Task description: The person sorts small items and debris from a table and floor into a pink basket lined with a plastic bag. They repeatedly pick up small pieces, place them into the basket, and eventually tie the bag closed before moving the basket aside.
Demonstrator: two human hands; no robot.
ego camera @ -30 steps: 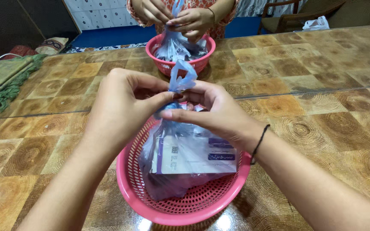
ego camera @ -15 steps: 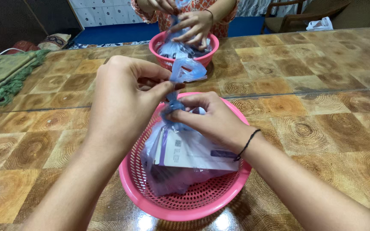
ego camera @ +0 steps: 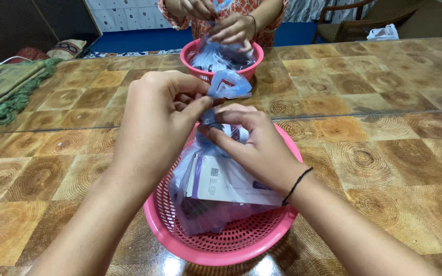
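A clear bluish plastic bag (ego camera: 216, 184) with a white and purple box inside sits in a pink perforated basket (ego camera: 221, 245) near me. My left hand (ego camera: 157, 122) pinches the bag's loose top end (ego camera: 228, 84) between thumb and fingers. My right hand (ego camera: 251, 140) grips the twisted neck of the bag just below, fingers wrapped around it. Both hands are above the basket.
Across the wooden patterned table (ego camera: 374, 128), another person's hands (ego camera: 231, 25) hold a similar bag over a second pink basket (ego camera: 221, 56). A green fringed cloth (ego camera: 1, 97) lies at the left edge. A chair with a white bag (ego camera: 382, 33) stands at the back right.
My hands stayed on the bag's neck and worked it tighter; the right hand's fingers shifted around the twist. The other person's hands moved slightly over their basket.
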